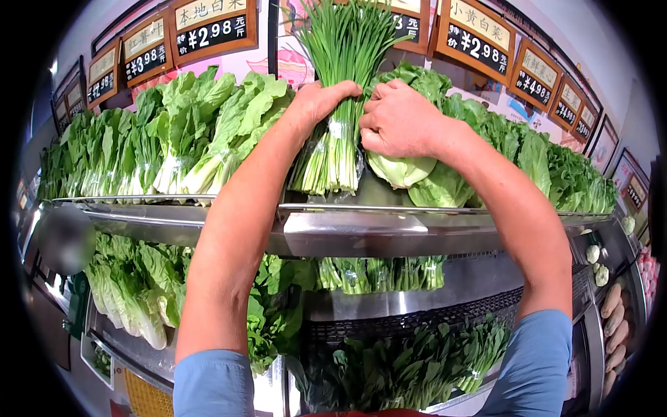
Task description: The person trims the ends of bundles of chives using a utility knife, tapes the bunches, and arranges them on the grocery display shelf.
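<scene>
A tall bundle of green chives [344,43] stands upright on the top shelf, its pale cut ends down and a clear wrap round its lower part. My left hand [319,101] is closed round the bundle's upper middle from the left, thumb across the front. Close against the bundle's right side is my right hand [404,121], fingers curled in; whatever they pinch is hidden. Just below that hand sits a pale green cabbage [401,170]. Leafy lettuce [243,118] stands left of the bundle.
A metal shelf edge [354,233] with a rail runs below my hands. Greens [535,149] line the shelf's right side. Lower tiers hold lettuce [135,288], wrapped greens [379,274] and dark leafy bunches [410,365]. Price signs [476,38] hang behind.
</scene>
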Tool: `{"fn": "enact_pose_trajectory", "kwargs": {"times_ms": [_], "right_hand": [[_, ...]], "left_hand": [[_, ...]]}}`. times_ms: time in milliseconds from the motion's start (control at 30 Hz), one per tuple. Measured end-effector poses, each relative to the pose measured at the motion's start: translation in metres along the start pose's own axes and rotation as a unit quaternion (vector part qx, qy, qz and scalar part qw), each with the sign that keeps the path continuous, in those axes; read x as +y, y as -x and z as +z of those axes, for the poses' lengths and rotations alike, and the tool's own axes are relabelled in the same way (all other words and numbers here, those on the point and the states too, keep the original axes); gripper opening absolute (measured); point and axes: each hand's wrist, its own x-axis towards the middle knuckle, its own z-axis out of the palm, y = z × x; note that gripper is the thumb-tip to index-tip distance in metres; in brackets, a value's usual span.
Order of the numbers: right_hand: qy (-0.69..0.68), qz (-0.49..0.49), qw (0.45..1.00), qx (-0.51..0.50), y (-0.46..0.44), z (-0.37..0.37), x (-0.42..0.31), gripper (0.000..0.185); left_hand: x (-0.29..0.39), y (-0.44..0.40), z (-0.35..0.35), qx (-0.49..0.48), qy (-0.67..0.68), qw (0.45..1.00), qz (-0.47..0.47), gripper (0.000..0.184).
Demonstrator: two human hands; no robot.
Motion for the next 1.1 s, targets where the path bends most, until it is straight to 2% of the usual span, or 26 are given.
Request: {"fn": "enact_pose_trajectory", "kwargs": {"times_ms": [67,233,300,367,533,633,767,833,933,1000,1100], "right_hand": [[0.019,0.017,0.997,-0.067,-0.004,-0.006,-0.001,0.04],[0.021,0.011,0.999,-0.043,-0.006,0.0,-0.002,0.039],[0.019,0.018,0.999,-0.041,-0.005,0.001,-0.002,0.039],[0.019,0.027,0.998,-0.057,-0.005,-0.003,-0.005,0.039],[-0.004,0.005,1.0,-0.001,-0.001,0.001,-0.002,0.035],[-0.009,0.005,1.0,-0.015,-0.002,0.001,-0.001,0.035],[-0.008,0.007,1.0,-0.027,-0.004,-0.002,-0.003,0.036],[-0.041,0.016,0.997,-0.059,-0.007,-0.005,-0.004,0.038],[-0.038,0.047,0.995,-0.084,-0.005,-0.008,-0.006,0.038],[-0.049,0.065,0.991,-0.11,-0.004,-0.012,-0.008,0.041],[-0.058,0.075,0.989,-0.112,-0.003,-0.014,-0.009,0.042]], "left_hand": [[0.006,0.007,0.0,-0.023,0.025,0.999,-0.028,0.05],[0.005,0.011,-0.001,-0.147,0.179,0.968,-0.101,0.047],[0.0,0.011,0.001,-0.156,0.229,0.955,-0.108,0.047],[-0.001,0.011,0.0,-0.159,0.246,0.95,-0.106,0.044],[-0.003,0.011,0.003,-0.143,0.247,0.952,-0.108,0.044],[0.002,0.015,0.005,-0.11,0.22,0.964,-0.105,0.044],[0.001,0.014,0.0,-0.128,0.218,0.96,-0.117,0.041],[-0.003,0.015,0.002,-0.112,0.222,0.967,-0.064,0.039],[-0.009,0.01,-0.002,-0.131,0.218,0.964,-0.074,0.038],[-0.016,0.006,-0.004,-0.105,0.243,0.963,-0.051,0.038],[-0.015,0.002,-0.002,-0.118,0.28,0.949,-0.08,0.032]]}}
